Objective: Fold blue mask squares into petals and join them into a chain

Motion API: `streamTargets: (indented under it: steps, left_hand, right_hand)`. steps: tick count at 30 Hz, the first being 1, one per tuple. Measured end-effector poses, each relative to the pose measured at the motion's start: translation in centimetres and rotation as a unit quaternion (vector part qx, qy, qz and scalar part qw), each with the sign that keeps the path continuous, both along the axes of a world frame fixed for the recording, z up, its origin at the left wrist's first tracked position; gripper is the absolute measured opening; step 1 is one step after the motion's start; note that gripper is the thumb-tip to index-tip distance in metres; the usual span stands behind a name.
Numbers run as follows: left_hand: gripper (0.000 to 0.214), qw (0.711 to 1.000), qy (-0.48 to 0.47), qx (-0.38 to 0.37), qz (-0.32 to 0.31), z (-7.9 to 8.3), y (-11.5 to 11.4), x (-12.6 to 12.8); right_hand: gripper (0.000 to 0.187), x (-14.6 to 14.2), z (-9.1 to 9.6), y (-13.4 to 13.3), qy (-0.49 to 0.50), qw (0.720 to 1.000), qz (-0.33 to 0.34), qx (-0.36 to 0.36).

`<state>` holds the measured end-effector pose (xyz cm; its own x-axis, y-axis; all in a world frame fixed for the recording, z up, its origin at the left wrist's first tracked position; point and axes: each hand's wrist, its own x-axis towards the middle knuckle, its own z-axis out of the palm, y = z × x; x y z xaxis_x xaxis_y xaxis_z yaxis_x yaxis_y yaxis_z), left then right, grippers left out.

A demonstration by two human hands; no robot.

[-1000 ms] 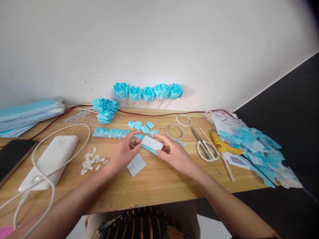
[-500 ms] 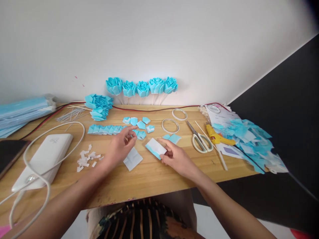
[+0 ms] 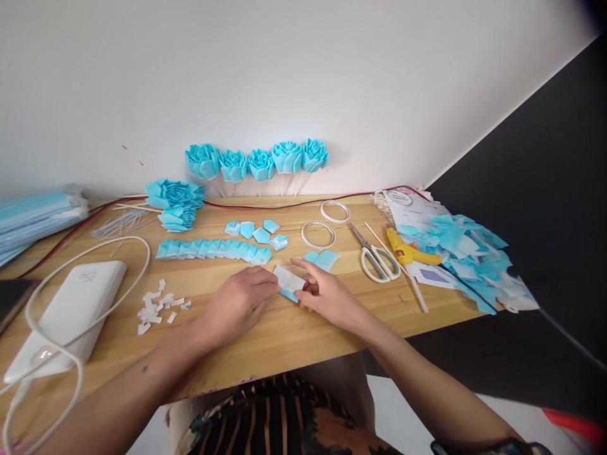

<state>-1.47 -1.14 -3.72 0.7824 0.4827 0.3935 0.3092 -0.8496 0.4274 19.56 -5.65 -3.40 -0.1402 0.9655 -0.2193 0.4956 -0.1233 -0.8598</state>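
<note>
Currently, the right hand [image 3: 329, 298] pinches a folded, rectangular, white-and-light-blue paper-like piece [image 3: 287, 278] at its right end, between thumb and fingers. The left hand [image 3: 241, 302] is palm down, fingers curled, at the piece's left edge; whether it grips cannot be determined. The piece is between both hands, over the brown wooden desk [image 3: 270, 354], near an overlapping light-blue folded strip [image 3: 213, 249].

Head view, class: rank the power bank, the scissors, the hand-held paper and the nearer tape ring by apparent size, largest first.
1. Power bank
2. Scissors
3. Hand-held paper and nearer tape ring: too alike to rank, the paper being partly covered.
</note>
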Motion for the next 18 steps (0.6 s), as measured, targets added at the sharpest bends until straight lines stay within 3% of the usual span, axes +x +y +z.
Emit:
streamTargets:
  steps: [12, 18]
  left_hand:
    - [0.037, 0.999, 0.035, 0.022, 0.017, -1.3, 0.3, 0.1]
    - [0.028, 0.996, 0.080, 0.023, 0.020, -1.8, 0.1, 0.5]
  right_hand:
    - [0.062, 0.2, -0.4, -0.1, 0.047, 0.999, -0.002, -0.026]
    - [0.063, 0.2, -0.3, -0.3, 0.054, 0.998, -0.005, -0.021]
